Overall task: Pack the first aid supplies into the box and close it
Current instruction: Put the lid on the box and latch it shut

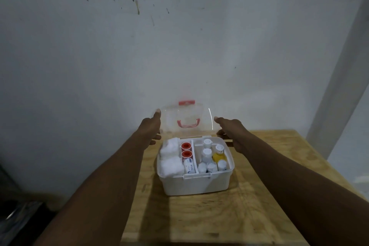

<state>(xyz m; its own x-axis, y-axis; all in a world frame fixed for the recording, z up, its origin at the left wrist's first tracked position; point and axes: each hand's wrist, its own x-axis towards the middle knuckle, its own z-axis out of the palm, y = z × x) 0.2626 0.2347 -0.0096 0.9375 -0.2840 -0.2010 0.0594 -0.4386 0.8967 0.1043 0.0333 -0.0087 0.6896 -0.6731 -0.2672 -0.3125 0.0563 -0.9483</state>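
At the far left, low down, a dark shape (pixel 16 215) lies beyond the edge of the wooden table (pixel 269 185), too blurred to identify. Next comes the left hand (pixel 152 129), reaching forward to the left edge of the clear lid (pixel 171 120): its thumb points up along that edge and its fingers curl in near the lid's base, gripping it. The lid stands raised and nearly upright behind the white box (pixel 195 184), which sits on the table near its back edge, close to the stained pale wall (pixel 179 36). A red latch (pixel 186 103) shows at the top of the lid and a red handle (pixel 188 124) at its middle. Inside the box, the left compartment holds white cotton wads (pixel 169 159). Just right of them, in a narrow middle slot, two red-centred tape rolls (pixel 186 150) lie one behind the other, with a small lettered carton (pixel 189 167) in front of them. The right compartment is filled with upright white bottles (pixel 206 154), and a yellow bottle (pixel 218 157) stands among them toward the right wall. The right hand (pixel 229 132) holds the lid's right edge, thumb raised beside it and fingers curled toward the hinge corner.
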